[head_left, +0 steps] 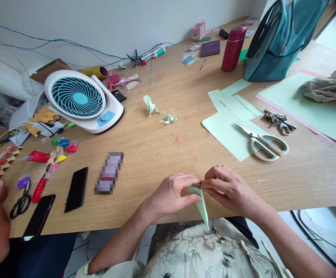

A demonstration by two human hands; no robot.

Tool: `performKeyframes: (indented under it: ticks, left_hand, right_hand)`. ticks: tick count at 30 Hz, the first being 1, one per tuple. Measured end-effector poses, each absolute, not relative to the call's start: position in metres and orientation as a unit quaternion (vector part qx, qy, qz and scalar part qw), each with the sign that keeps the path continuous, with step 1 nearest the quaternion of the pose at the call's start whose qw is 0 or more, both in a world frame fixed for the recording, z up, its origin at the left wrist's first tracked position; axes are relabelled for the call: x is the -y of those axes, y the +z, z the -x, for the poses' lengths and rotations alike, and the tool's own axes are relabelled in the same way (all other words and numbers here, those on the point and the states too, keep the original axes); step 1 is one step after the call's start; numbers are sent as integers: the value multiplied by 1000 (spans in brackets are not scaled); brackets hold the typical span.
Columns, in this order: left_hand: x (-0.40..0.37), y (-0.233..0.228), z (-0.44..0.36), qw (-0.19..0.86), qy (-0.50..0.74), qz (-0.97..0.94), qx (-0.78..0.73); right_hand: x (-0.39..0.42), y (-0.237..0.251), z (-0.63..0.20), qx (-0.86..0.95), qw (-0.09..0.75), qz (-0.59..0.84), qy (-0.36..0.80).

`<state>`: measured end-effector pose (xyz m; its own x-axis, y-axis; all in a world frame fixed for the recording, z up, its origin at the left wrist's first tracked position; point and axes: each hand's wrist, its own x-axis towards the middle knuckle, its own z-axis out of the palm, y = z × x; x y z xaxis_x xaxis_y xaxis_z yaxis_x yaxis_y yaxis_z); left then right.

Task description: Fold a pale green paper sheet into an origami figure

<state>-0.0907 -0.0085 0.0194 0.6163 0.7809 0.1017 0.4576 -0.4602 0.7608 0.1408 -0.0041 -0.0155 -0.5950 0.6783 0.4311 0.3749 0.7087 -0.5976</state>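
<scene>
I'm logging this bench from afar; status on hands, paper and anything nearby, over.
Left hand and right hand: both pinching folded green paper. Paper: at near edge of table, narrow tip pointing down. Nearby: scissors lying partly on green sheets.

You wear a loose, pale cream-green top (168, 256) with a grey-brown leaf print (191, 243). Small dark green ornaments (227, 262) in metal settings run down your front; two pale, narrow ties (246, 253) lie to their right. Your left sleeve (112, 269) is pale cloth.

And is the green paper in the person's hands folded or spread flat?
Folded: the green paper, held by left hand and right hand, shows as a narrow, pointed shape.
</scene>
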Motion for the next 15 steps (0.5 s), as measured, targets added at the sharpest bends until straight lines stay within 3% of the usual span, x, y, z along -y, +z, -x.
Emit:
performKeyframes:
  ticks: [3, 7, 15]
  left_hand:
    - [6, 9, 85, 433, 213, -779, -401]
    - [11, -3, 75, 445, 288, -736, -421]
    - [18, -3, 63, 315, 402, -744, -431]
  right_hand:
    - [7, -20, -139, 864, 324, 324, 210]
    - [18, -23, -135, 815, 361, 389, 232]
    - [44, -17, -130, 749, 406, 455, 259]
